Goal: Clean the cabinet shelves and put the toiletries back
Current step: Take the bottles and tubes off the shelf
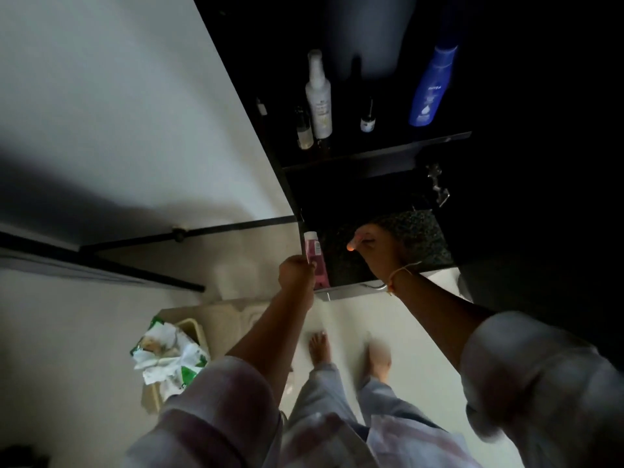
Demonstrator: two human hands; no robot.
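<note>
Pale sleeves (216, 400) nearest. My left hand (297, 275) grips a smooth pink tube (315, 261) at the speckled shelf (422, 238) edge; my right hand (378, 248) curls over that shelf, whether holding anything I cannot tell.

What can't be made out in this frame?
All head view.
- Right hand: whether it holds anything; dim light, fingers turned away.
- Pink tube: print blurred; left hand covers part of it.
- Small dark bottle on the upper shelf: label too small and dim.
- Space right of the blue bottle: lost in darkness.
</note>
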